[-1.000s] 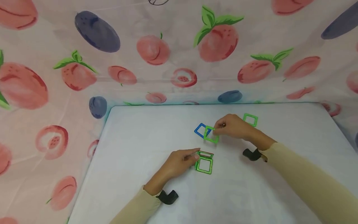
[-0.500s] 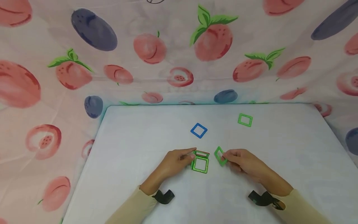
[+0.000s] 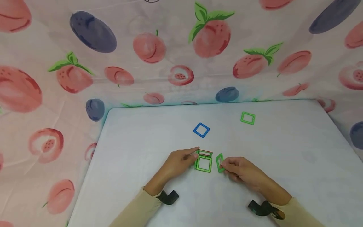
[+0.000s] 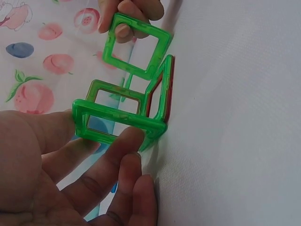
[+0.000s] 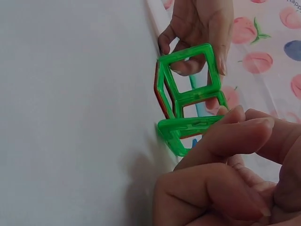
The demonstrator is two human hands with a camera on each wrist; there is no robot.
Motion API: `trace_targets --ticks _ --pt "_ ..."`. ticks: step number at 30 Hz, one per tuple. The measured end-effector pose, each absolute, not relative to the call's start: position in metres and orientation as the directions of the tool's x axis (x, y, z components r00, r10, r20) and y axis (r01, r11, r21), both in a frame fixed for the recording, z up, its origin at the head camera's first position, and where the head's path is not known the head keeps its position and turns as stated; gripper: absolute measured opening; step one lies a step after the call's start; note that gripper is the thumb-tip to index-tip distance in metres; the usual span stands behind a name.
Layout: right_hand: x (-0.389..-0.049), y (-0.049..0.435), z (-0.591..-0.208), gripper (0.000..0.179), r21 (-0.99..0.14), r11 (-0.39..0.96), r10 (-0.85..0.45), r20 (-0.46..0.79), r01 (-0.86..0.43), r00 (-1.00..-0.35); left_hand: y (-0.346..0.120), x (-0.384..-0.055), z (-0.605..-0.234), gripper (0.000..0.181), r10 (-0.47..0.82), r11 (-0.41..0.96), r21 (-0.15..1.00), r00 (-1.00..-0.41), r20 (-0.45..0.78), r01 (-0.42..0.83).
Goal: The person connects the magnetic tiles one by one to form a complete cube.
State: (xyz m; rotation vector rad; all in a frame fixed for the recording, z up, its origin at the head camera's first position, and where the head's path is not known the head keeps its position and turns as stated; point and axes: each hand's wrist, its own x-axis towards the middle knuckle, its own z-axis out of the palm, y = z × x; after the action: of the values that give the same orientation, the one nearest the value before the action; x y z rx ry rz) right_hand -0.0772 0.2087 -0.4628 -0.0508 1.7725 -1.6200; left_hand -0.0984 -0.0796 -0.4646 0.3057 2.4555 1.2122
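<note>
In the head view my left hand (image 3: 178, 165) grips the left side of a small structure of joined green square magnetic tiles (image 3: 203, 170), with one red-edged panel standing at its back. Thumb and fingers hold one upright panel (image 4: 117, 113) in the left wrist view. My right hand (image 3: 241, 170) pinches a single green square magnetic tile (image 3: 217, 165) by its edge, tilted upright. That tile is just right of the structure, with a narrow gap between them in the head view. My right fingers hide part of the tile in the right wrist view.
A blue square tile (image 3: 198, 134) lies flat behind the structure. Another green square tile (image 3: 247, 123) lies farther back to the right. The white table (image 3: 141, 132) ends at a fruit-patterned cloth (image 3: 119, 94) at the back and sides.
My right hand has brought the green tile from beside the blue one toward me, to the structure's right side, turning it more upright. My left hand keeps its hold on the structure.
</note>
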Motion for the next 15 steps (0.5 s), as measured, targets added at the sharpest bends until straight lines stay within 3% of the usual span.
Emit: trace_targets --ticks 15 --pt "-0.080 0.195 -0.465 0.038 -0.882 0.199 -0.505 -0.466 0.428 -0.726 -0.082 -0.099 -0.467 0.043 0.354 0.597 0.802 -0.902 -0.247 0.014"
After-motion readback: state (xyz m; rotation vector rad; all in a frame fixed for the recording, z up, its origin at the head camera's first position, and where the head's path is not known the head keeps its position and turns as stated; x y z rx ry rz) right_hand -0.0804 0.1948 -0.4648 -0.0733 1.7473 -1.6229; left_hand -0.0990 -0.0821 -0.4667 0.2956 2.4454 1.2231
